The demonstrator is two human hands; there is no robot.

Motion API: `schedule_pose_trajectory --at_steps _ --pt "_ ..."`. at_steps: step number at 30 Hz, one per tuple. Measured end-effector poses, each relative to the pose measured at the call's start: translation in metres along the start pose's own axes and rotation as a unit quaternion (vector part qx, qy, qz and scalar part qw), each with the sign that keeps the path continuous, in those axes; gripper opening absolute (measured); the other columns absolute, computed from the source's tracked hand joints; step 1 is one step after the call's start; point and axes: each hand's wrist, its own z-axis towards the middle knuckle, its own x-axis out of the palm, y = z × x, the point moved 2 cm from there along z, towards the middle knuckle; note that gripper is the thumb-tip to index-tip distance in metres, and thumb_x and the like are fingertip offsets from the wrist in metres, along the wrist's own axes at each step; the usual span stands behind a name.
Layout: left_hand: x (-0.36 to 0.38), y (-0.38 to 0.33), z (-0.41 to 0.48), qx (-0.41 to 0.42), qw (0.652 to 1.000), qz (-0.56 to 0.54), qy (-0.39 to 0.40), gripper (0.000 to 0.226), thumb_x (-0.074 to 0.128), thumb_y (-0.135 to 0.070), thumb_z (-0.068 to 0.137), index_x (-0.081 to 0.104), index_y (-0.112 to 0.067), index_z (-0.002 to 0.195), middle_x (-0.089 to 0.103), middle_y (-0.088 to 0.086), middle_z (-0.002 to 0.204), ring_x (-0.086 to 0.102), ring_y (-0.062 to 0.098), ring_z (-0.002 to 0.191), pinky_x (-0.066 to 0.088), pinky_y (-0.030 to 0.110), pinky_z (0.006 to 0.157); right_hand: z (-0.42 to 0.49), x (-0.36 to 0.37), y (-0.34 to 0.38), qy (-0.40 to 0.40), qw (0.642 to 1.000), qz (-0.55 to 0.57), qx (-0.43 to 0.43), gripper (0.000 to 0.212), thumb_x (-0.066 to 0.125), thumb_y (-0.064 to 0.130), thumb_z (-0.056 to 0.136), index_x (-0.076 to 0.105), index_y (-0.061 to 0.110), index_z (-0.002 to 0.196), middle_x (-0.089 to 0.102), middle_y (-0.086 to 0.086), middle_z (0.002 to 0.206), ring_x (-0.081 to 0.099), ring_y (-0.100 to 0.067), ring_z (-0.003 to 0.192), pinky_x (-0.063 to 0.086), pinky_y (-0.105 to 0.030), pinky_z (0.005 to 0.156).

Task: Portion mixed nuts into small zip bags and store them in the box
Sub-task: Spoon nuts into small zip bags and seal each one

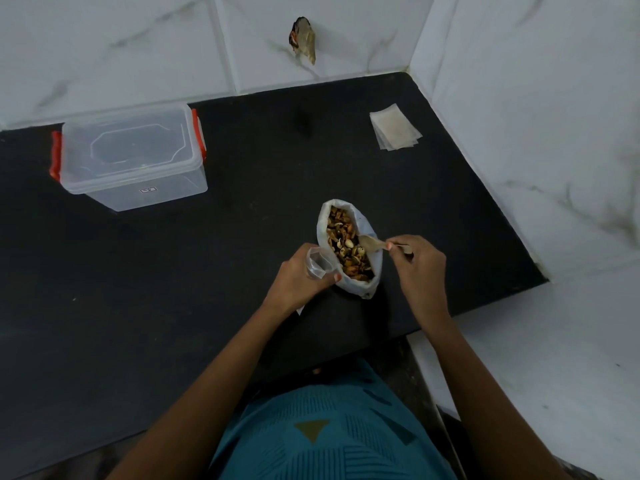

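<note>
- So, the bag of mixed nuts (349, 247) stands mouth-up in the middle of the black countertop (173, 289). Its opening is a long oval running away from the person, with the near end skewed a bit to the right.
- It's a whitish plastic bag with the rim rolled down, filled with brown and pale nut pieces.
- The left hand (301, 282) is just to the left of it, fingers curled round a small zip bag (317, 263). That bag is clear, held upright with the mouth open and facing up, right next to the nut bag's left edge.
- The right hand (420, 271) is on the other side, pinching the handle of a wooden spoon (372, 243). The spoon lies roughly crosswise to the nut bag, with the handle to the right and the bowl pointing left, over the rim and onto the nuts.
- The box (131, 157) is well off to the far left. It's clear plastic with red clips on both ends, and its long side runs left-right.
- A stack of flat zip bags (394, 131) lies at the far right, near the tiled wall (519, 133).
</note>
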Motion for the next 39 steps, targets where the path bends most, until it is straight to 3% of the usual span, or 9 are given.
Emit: schedule_pose_trajectory --at_steps 5,16,20,24,27,32,39 --pt "-0.001 0.001 0.0 0.001 1.0 -0.017 0.005 0.04 0.073 -0.022 0.078 0.051 -0.024 0.111 0.057 -0.011 0.105 0.054 0.002 0.099 0.041 0.009 0.074 -0.004 0.007 0.012 0.009 0.999 0.005 -0.052 0.013 0.061 -0.004 0.083 0.067 -0.003 0.094 0.064 -0.013 0.093 0.053 -0.005 0.081 0.037 0.003 0.074" --pt "-0.001 0.003 0.0 0.003 0.999 -0.034 0.004 0.037 0.074 -0.022 0.077 0.052 -0.028 0.106 0.057 -0.016 0.099 0.054 -0.003 0.095 0.041 0.008 0.074 -0.003 0.013 0.014 0.055 0.998 0.005 -0.016 0.015 0.059 0.0 0.085 0.066 -0.002 0.099 0.064 -0.011 0.095 0.054 -0.005 0.083 0.038 0.003 0.071" --pt "-0.001 0.003 0.001 0.004 0.999 -0.033 0.015 0.037 0.074 -0.021 0.077 0.051 -0.029 0.105 0.056 -0.018 0.097 0.053 -0.003 0.094 0.041 0.009 0.075 0.003 0.017 0.014 0.023 0.993 0.078 0.084 0.015 0.058 0.005 0.088 0.067 0.0 0.099 0.065 -0.007 0.089 0.057 -0.004 0.074 0.044 -0.004 0.067" --pt "0.0 0.005 0.002 0.007 0.999 -0.034 0.017 0.039 0.074 -0.021 0.077 0.052 -0.025 0.108 0.057 -0.012 0.103 0.054 0.002 0.1 0.042 0.012 0.079 0.01 0.017 0.002 0.021 0.95 0.197 0.242 0.017 0.06 0.006 0.087 0.065 -0.003 0.1 0.065 -0.003 0.075 0.062 -0.009 0.069 0.053 -0.026 0.077" --pt "0.0 0.005 0.001 0.01 0.999 -0.033 0.021 0.039 0.074 -0.021 0.077 0.052 -0.025 0.109 0.056 -0.016 0.1 0.054 -0.002 0.096 0.043 0.01 0.076 0.009 0.018 -0.003 0.016 0.93 0.223 0.292 0.019 0.06 0.006 0.087 0.063 -0.004 0.102 0.064 -0.001 0.073 0.062 -0.009 0.069 0.054 -0.027 0.079" --pt "0.001 0.003 0.002 0.011 0.999 -0.039 0.028 0.038 0.073 -0.019 0.077 0.052 -0.027 0.106 0.055 -0.019 0.097 0.053 -0.008 0.091 0.043 0.009 0.073 0.002 0.021 0.02 0.045 0.988 0.066 0.133 0.017 0.053 0.011 0.092 0.065 0.003 0.101 0.063 -0.004 0.087 0.058 -0.007 0.076 0.044 -0.004 0.062" --pt "0.001 0.007 0.001 0.006 0.999 -0.047 0.025 0.04 0.074 -0.02 0.076 0.052 -0.027 0.108 0.058 -0.015 0.101 0.055 -0.001 0.099 0.045 0.015 0.081 0.012 0.017 0.019 0.082 0.975 0.099 0.179 0.016 0.052 0.011 0.092 0.064 0.004 0.098 0.059 0.003 0.066 0.057 -0.003 0.059 0.047 -0.009 0.056"
